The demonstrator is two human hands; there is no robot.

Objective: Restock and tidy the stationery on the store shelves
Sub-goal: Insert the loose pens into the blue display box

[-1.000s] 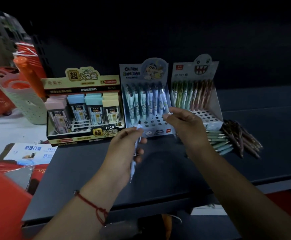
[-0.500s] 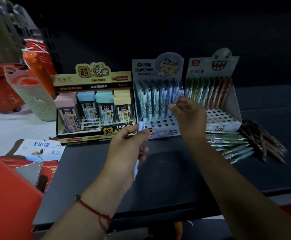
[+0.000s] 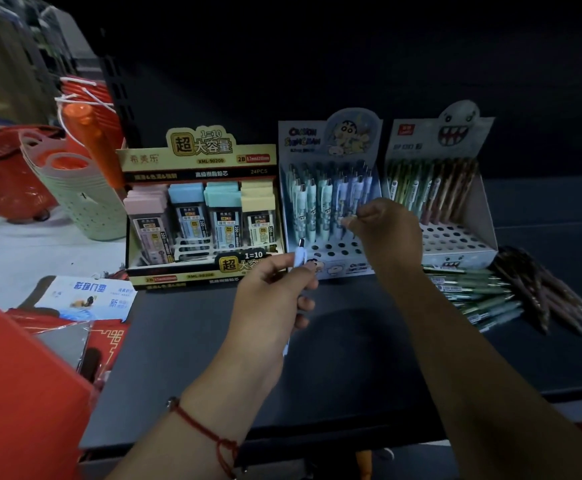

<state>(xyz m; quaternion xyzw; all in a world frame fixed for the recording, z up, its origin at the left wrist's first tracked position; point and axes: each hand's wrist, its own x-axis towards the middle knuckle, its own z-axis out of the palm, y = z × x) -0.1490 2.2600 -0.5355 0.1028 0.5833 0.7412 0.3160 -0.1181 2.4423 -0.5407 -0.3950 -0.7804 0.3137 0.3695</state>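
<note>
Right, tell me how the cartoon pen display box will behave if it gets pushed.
The cartoon pen display box looks like thin card, so probably light and apt to slide on the dark shelf. Its tall back card and upright pens may make it tip backward.

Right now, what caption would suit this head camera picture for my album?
Left hand holds a pen while right hand slots another into the cartoon pen display.
</note>
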